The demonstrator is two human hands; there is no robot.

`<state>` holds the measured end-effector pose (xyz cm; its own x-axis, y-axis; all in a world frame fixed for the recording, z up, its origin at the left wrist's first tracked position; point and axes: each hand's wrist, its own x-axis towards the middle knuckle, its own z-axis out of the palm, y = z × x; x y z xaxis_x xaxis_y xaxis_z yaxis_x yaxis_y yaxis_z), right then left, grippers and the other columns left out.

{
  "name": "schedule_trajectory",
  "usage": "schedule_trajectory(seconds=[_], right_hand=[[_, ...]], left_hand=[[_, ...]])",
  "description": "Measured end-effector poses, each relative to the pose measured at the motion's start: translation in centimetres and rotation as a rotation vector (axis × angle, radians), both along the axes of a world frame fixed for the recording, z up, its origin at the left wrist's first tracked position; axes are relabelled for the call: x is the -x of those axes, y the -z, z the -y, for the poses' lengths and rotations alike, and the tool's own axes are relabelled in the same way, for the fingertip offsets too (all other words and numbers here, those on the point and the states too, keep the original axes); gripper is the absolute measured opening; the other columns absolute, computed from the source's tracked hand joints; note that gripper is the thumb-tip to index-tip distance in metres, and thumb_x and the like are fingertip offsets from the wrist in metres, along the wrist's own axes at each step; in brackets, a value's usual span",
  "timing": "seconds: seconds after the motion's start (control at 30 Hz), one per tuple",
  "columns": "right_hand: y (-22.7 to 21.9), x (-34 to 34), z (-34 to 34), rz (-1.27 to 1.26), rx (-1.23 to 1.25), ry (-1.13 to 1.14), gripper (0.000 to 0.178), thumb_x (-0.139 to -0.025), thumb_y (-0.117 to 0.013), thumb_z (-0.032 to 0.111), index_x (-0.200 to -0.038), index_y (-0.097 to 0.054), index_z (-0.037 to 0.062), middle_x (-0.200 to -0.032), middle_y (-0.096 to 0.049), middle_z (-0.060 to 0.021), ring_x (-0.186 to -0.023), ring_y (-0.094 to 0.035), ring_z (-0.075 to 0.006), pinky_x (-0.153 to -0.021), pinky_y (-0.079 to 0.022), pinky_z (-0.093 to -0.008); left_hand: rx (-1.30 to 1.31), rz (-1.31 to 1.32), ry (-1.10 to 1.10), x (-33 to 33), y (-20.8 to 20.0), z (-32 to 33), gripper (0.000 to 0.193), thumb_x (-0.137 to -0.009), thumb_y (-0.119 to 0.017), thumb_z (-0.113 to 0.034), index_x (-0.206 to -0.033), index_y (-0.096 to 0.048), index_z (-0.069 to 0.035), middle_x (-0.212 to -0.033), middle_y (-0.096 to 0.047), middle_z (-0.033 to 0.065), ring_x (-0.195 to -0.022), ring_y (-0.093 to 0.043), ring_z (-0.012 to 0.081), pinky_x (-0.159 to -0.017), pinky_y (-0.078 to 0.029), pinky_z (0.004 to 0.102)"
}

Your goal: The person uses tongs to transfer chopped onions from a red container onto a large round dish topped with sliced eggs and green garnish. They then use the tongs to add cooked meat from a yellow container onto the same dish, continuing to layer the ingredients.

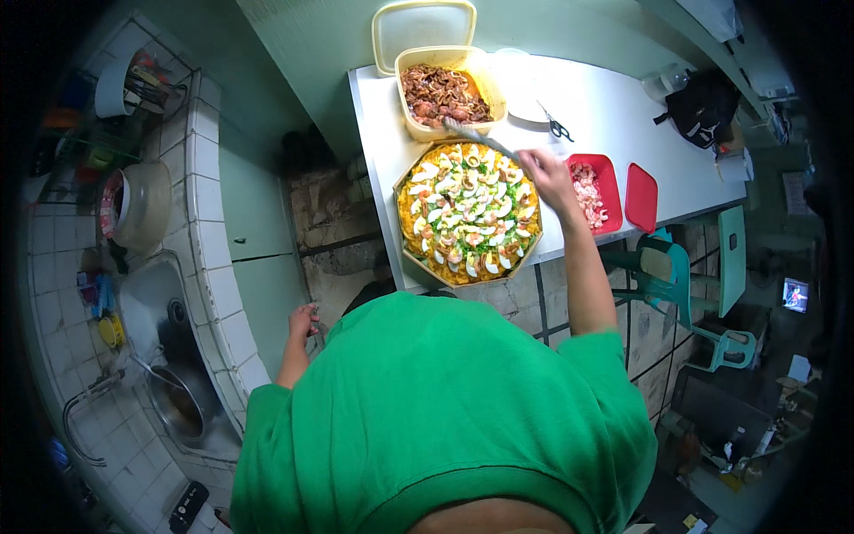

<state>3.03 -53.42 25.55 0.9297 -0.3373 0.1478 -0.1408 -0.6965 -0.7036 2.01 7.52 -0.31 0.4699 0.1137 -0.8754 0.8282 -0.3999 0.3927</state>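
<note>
My right hand (546,176) is closed round the handle of a long grey metal utensil (485,141), perhaps tongs. Its far end reaches the brown, saucy meat or seafood pieces (440,93) at the front of a cream plastic tub (495,93). Just below the utensil, an octagonal tray (427,270) holds orange-yellow food topped with sliced boiled eggs (471,200), chopped greens and pinkish pieces. Down at my left side, away from the table, my left hand (304,322) has curled fingers; what they hold, if anything, I cannot make out.
On the white table (605,98) are black-handled scissors (558,127), a red container (607,185) of pink pieces, its red lid (640,198) and a black bag (701,111). The tub's lid (422,36) leans on the wall. Green chairs (663,267) stand right; a sink (142,285) lies left.
</note>
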Motion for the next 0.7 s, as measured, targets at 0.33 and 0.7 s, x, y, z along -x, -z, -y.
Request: schedule_trajectory(seconds=[0.33, 0.7], right_hand=[[3.0, 16.3, -5.7, -0.258, -0.056, 0.076, 0.016, -0.092, -0.059, 0.017, -0.098, -0.068, 0.0044, -0.082, -0.064, -0.013, -0.075, -0.064, -0.0276, -0.067, -0.049, -0.0355], [-0.8, 8.0, -2.2, 0.037, -0.002, 0.063, 0.022, -0.092, -0.057, 0.017, -0.108, -0.068, 0.006, -0.087, -0.066, -0.0117, -0.077, -0.065, -0.0275, -0.068, -0.05, -0.0366]], left_hand=[[-0.023, -0.026, 0.21, -0.7, 0.0, 1.2, 0.028, -0.094, -0.055, -0.029, -0.114, -0.062, -0.01, -0.077, -0.064, 0.0062, -0.044, -0.046, 0.0121, -0.041, -0.046, 0.0295], [0.005, 0.035, 0.138, -2.8, -1.2, 3.6, 0.028, -0.094, -0.056, -0.029, -0.114, -0.062, -0.01, -0.075, -0.063, 0.0047, -0.044, -0.045, 0.012, -0.043, -0.047, 0.0295]])
